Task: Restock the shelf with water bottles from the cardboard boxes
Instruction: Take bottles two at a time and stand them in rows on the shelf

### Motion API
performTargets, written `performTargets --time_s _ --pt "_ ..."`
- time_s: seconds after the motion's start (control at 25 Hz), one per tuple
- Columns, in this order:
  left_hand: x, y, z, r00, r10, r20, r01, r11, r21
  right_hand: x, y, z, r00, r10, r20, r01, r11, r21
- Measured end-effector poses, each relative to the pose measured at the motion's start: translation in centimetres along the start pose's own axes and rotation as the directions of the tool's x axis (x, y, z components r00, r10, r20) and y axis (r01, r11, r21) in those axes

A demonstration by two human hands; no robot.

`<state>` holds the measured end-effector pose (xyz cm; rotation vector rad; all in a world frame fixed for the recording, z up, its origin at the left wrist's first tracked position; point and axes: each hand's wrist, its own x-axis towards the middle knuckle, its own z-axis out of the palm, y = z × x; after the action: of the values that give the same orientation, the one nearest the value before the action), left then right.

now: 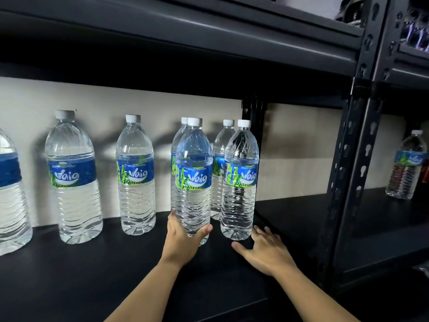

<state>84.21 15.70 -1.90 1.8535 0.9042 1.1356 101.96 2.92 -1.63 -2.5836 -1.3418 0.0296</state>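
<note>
Clear water bottles with white caps and blue labels stand on a black shelf point(92, 270). My left hand point(183, 242) grips the base of one upright water bottle point(193, 177) at the shelf's middle. Another bottle point(173, 163) stands partly hidden right behind it. To the right stands a front bottle point(240, 182), with one more bottle point(220, 163) behind it. My right hand point(264, 251) rests open on the shelf just right of that front bottle's base, fingers spread, holding nothing. No cardboard box is in view.
More bottles stand along the back at the left: one bottle point(135, 175), another point(74, 177), and a third cut off at the edge point(11, 196). A black perforated upright point(348, 173) divides the shelving. A lone bottle point(406, 166) stands in the right bay.
</note>
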Motion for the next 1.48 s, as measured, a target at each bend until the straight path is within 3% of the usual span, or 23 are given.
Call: performTargets --time_s 0.12,0.64,1.48 --pt "-0.1 -0.4 -0.5 0.999 0.006 0.048 -0.008 0.999 0.034 -0.1 0.0 0.0 1.0 0.0 -0.009 0.0 1.0 0.015" --pt "-0.3 -0.2 -0.8 0.998 -0.01 -0.056 0.013 0.998 0.062 -0.6 -0.4 -0.5 0.999 0.006 -0.041 -0.006 1.0 0.014" --pt "-0.4 0.0 -1.0 0.998 -0.065 -0.002 0.065 0.995 0.077 -1.0 -0.7 -0.8 1.0 0.023 -0.008 -0.023 1.0 0.009"
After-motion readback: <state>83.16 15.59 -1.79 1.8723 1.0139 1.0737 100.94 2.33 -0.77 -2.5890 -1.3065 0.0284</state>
